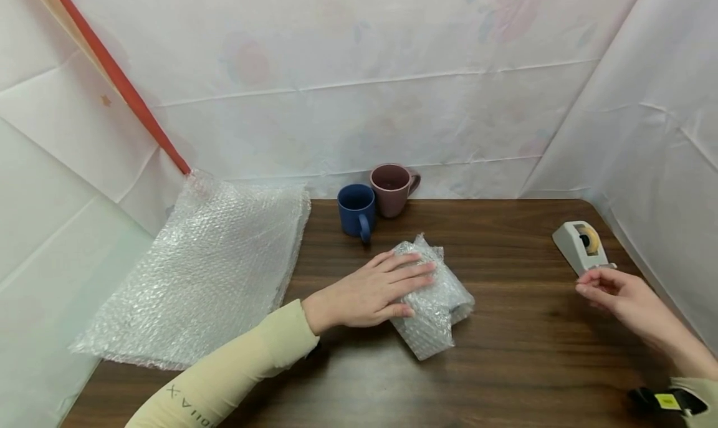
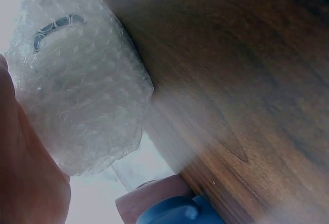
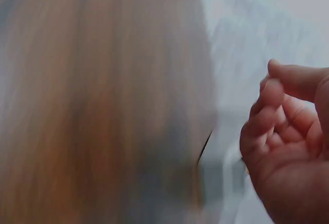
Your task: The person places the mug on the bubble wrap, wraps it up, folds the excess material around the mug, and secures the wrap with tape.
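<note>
My left hand point(image 1: 367, 291) lies on a bundle of bubble wrap point(image 1: 432, 316), its fingers spread across the top. Through the plastic in the left wrist view, a dark curved edge point(image 2: 59, 26) of something inside shows; the rest of it is hidden. At the right, my right hand point(image 1: 628, 300) is just in front of a white tape dispenser point(image 1: 578, 247) with a yellowish roll. Thumb and forefinger pinch together at their tips, by the cutter end, on what looks like a clear bit of tape, barely visible.
Behind the bundle stand a blue mug point(image 1: 355, 213) and a mauve mug point(image 1: 391, 194), side by side near the table's back edge. A stack of bubble wrap sheets point(image 1: 219, 266) covers the left side of the wooden table point(image 1: 516, 366). White cloth point(image 1: 392, 91) hangs around.
</note>
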Motion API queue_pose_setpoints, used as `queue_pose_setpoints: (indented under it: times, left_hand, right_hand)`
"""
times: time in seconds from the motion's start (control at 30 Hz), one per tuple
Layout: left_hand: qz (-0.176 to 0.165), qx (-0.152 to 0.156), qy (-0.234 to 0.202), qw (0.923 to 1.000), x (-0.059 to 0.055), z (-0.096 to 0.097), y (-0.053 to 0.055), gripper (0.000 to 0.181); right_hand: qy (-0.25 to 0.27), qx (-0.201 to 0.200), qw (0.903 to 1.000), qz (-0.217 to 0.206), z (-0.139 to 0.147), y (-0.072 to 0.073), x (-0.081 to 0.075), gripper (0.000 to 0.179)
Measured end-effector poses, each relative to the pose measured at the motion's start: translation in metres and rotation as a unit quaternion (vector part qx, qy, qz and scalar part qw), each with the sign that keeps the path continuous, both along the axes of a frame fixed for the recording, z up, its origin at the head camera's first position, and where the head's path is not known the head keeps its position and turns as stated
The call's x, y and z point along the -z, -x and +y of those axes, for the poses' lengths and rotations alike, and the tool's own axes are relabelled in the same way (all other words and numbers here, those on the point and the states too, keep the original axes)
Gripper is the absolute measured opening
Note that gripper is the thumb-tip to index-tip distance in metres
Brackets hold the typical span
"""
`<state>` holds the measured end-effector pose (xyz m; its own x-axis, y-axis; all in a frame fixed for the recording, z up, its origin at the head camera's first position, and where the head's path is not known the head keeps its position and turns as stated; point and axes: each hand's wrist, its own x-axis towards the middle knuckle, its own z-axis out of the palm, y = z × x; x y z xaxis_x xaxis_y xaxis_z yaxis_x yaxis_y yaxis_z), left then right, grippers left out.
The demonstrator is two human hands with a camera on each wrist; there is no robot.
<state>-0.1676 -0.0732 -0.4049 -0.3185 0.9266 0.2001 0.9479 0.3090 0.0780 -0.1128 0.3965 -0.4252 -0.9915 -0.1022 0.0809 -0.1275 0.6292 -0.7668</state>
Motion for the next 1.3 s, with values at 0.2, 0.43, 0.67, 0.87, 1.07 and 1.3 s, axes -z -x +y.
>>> queue_pose_setpoints:
  times: [0.2,0.43,0.67,0.87,1.07,1.3]
  left_hand:
    - [0.003,0.0,0.001,1.0,-0.001,0.0,-0.001,0.062]
    - [0.002,-0.004,0.002,1.0,-0.002,0.0,-0.002,0.062]
    - [0.0,-0.005,0.002,1.0,-0.001,0.0,-0.002,0.062]
    - [-0.007,-0.004,0.001,1.0,-0.002,0.0,-0.001,0.062]
    - [-0.022,-0.009,0.011,0.9997,-0.002,-0.001,-0.001,0.063]
    - [-0.025,-0.013,0.017,0.9995,-0.002,-0.001,-0.003,0.062]
  right_hand:
    - [0.083,-0.157,0.9832,0.04,-0.054,0.005,-0.038,0.029]
    - [0.187,-0.237,0.953,0.022,-0.102,0.014,-0.061,0.026]
    - [0.234,-0.251,0.9389,0.02,-0.137,0.031,-0.057,0.022]
    - [0.333,-0.335,0.8809,-0.032,-0.152,0.041,-0.05,0.034]
    - [0.313,-0.307,0.8967,-0.06,-0.17,0.05,-0.045,0.028]
    - [0.195,-0.271,0.9426,-0.011,-0.19,0.05,-0.038,0.026]
